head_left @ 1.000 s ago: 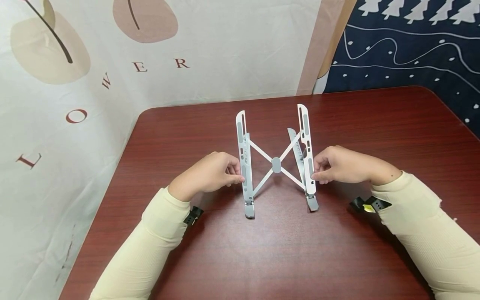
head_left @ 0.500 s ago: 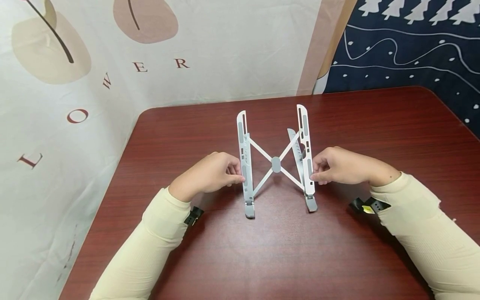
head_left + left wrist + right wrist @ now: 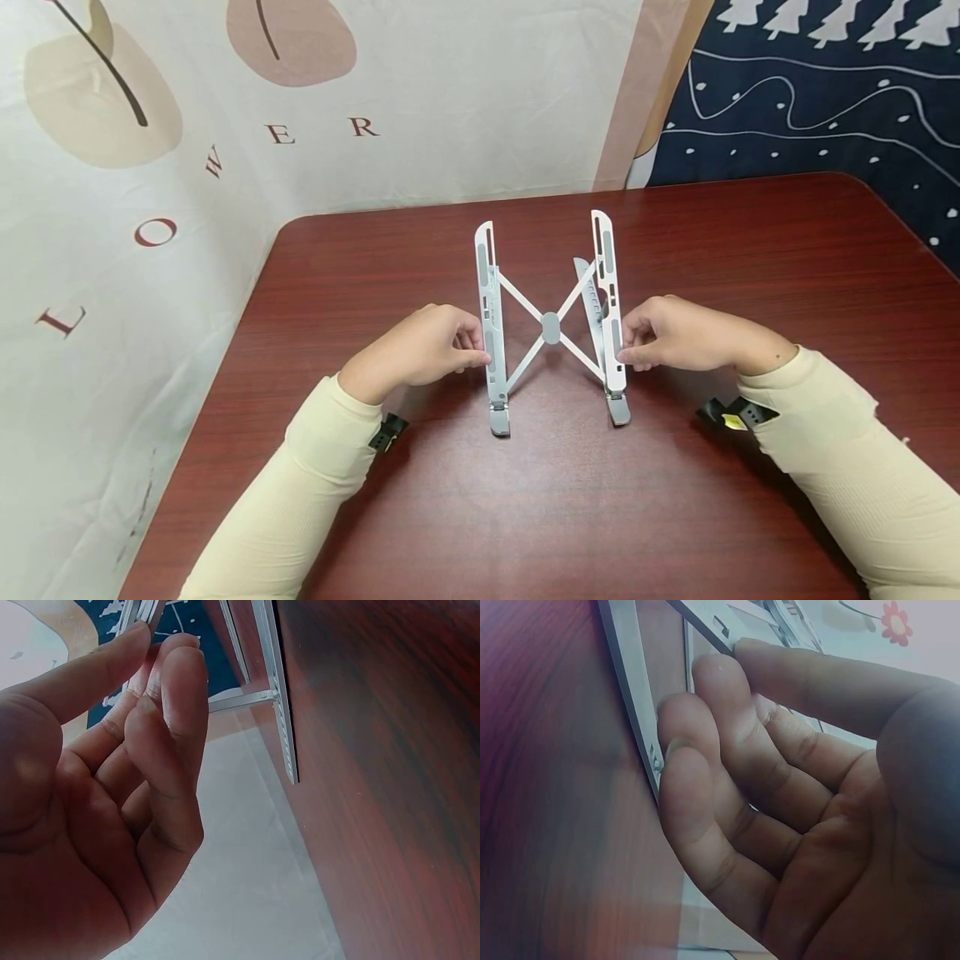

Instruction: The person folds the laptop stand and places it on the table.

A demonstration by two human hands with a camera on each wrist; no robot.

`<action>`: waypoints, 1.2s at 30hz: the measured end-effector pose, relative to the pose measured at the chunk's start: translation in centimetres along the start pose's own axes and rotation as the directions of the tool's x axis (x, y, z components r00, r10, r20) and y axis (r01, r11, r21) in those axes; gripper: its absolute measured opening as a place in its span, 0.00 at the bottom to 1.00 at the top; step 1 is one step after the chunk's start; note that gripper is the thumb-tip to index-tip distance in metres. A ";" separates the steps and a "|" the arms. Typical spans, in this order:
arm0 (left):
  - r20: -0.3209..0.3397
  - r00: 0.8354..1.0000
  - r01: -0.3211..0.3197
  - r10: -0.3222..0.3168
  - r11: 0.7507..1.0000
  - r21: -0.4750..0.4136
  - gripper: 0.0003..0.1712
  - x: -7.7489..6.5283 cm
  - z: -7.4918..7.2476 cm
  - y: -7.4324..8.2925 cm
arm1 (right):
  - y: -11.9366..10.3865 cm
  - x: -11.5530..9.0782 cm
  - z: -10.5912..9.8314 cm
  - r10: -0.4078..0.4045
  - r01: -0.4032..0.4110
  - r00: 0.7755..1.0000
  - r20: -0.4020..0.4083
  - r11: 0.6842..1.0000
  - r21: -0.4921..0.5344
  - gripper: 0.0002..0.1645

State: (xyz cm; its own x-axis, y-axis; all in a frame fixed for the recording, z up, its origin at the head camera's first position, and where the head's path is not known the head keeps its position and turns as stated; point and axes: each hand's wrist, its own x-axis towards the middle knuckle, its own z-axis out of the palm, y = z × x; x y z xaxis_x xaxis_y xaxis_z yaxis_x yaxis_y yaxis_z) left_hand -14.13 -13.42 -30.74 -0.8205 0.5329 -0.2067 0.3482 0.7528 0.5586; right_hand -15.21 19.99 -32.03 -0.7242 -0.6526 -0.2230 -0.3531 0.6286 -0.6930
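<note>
A silver folding laptop stand (image 3: pixel 551 328) stands unfolded on the table, its two slotted side rails joined by X-shaped cross bars with a grey oval hub. My left hand (image 3: pixel 431 342) pinches the left rail (image 3: pixel 491 325) near its lower part, thumb on the near face and fingers curled at the outer side. On the other side my right hand (image 3: pixel 678 333) pinches the right rail (image 3: pixel 610 308) the same way. Both wrist views show thumb and fingertips meeting at a rail; the left wrist view also shows a notched base leg (image 3: pixel 285 742) beyond the left hand.
The dark red wooden table (image 3: pixel 555 517) has rounded back corners. Behind it hang a pale cloth (image 3: pixel 465 83) with printed letters and a navy cloth (image 3: pixel 810 108) with white trees. A black strap (image 3: pixel 388 432) shows at each wrist.
My right hand has moved slightly left with the right rail, so the two rails stand a little closer together. The left hand and left rail have barely moved.
</note>
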 end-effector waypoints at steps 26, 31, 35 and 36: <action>-0.011 1.000 -0.006 0.006 1.000 0.005 0.10 0.1 0.2 0.1 | -0.3 0.3 0.6 -0.031 0.031 0.999 -0.019 0.999 0.012 0.10; -0.017 1.000 -0.011 0.011 1.000 0.013 0.10 0.1 0.3 0.1 | -0.5 0.3 0.7 -0.027 0.027 0.999 -0.024 1.000 -0.001 0.11; -0.020 1.000 -0.014 0.014 1.000 0.018 0.10 0.2 0.4 0.1 | -0.7 0.3 0.8 -0.033 0.033 0.999 -0.026 0.999 0.000 0.10; -0.020 1.000 -0.015 0.015 1.000 0.020 0.10 0.2 0.4 0.1 | -0.7 0.3 0.8 -0.033 0.033 0.999 -0.027 0.999 0.003 0.10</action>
State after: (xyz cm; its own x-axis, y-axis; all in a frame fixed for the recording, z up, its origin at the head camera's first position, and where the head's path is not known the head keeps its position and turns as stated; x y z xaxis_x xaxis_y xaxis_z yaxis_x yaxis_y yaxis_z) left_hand -14.10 -13.08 -31.04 -0.8241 0.5364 -0.1820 0.3692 0.7523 0.5457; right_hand -14.73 18.99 -32.16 -0.7275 -0.6616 -0.1814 -0.3755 0.6053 -0.7018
